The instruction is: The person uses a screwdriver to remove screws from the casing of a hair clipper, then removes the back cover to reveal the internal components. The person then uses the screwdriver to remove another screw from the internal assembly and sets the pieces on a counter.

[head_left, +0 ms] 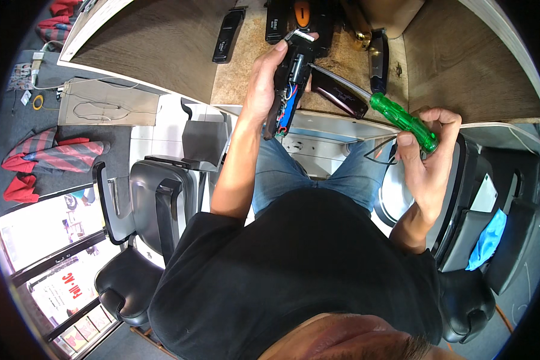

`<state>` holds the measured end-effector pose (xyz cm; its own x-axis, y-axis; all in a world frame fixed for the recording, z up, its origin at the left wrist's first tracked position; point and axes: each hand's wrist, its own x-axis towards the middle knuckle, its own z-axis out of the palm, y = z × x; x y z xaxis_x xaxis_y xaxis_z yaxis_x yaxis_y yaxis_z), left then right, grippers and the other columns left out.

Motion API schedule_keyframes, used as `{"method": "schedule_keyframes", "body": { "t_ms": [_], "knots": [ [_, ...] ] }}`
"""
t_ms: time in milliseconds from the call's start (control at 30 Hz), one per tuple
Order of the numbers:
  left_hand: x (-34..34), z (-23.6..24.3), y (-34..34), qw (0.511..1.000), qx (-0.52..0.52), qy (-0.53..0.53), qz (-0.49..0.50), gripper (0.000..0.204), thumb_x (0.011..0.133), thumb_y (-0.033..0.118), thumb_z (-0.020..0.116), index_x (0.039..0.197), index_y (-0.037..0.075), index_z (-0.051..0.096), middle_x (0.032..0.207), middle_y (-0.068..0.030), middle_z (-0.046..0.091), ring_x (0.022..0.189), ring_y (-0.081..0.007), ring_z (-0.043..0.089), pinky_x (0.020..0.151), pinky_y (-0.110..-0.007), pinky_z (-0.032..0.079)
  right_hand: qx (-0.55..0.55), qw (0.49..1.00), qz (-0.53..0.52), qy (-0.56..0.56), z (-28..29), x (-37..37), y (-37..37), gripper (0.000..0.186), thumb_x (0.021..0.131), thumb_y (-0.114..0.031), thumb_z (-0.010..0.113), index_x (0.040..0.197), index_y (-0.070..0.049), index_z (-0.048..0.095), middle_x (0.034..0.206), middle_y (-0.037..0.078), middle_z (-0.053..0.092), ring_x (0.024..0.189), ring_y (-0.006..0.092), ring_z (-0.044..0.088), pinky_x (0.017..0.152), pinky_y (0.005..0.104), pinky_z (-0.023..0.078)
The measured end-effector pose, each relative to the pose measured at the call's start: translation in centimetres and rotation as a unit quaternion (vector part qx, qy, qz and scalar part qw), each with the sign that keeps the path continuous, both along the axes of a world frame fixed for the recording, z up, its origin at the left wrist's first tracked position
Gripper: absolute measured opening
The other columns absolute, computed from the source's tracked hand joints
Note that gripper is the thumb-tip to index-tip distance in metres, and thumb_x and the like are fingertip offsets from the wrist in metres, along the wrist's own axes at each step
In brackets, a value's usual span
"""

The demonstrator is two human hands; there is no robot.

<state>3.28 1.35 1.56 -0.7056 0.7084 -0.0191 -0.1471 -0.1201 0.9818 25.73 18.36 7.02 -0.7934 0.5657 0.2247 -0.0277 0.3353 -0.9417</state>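
Left grip holds an opened clipper, right grip a green-handled screwdriver

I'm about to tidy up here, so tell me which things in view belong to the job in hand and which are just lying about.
Job in hand:
Opened-up black handheld device, in the left hand
Green-handled metal screwdriver, in the right hand

Apparently just lying about:
Slim black oblong device
Red-and-grey striped cloth
Light blue cloth

Window glares white; straight lines bow near rim.
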Motion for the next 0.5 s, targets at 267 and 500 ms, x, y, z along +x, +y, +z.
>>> {"method": "schedule_keyframes", "body": {
  "t_ms": [267,500],
  "knots": [
    [-0.2,0.0,0.0,1.0,0.002,0.018,-0.01,0.072,0.106,0.062,0.028,0.154,0.013,0.051,0.07,-0.0021,0.065,0.048,-0.0045,0.05,0.043,-0.021,0.04,0.007,1.0,0.008,0.009,-0.5,0.0,0.9,0.034,0.096,-0.007,0.077,0.112,-0.001,0.047,0.086,0.006,0.062,0.065,0.0079,0.058,0.055,0.0234,0.048],
    [-0.1,0.0,-0.1,0.999,0.045,0.003,0.001,0.06,0.109,0.044,0.036,0.142,0.001,0.062,0.071,-0.0063,0.066,0.06,-0.0081,0.058,0.056,-0.024,0.042,0.026,0.997,0.022,0.074,-0.6,0.0,0.6,0.031,0.097,0.001,0.073,0.116,-0.002,0.049,0.103,0.007,0.057,0.077,0.0083,0.06,0.059,0.0226,0.054]
  ]
}}
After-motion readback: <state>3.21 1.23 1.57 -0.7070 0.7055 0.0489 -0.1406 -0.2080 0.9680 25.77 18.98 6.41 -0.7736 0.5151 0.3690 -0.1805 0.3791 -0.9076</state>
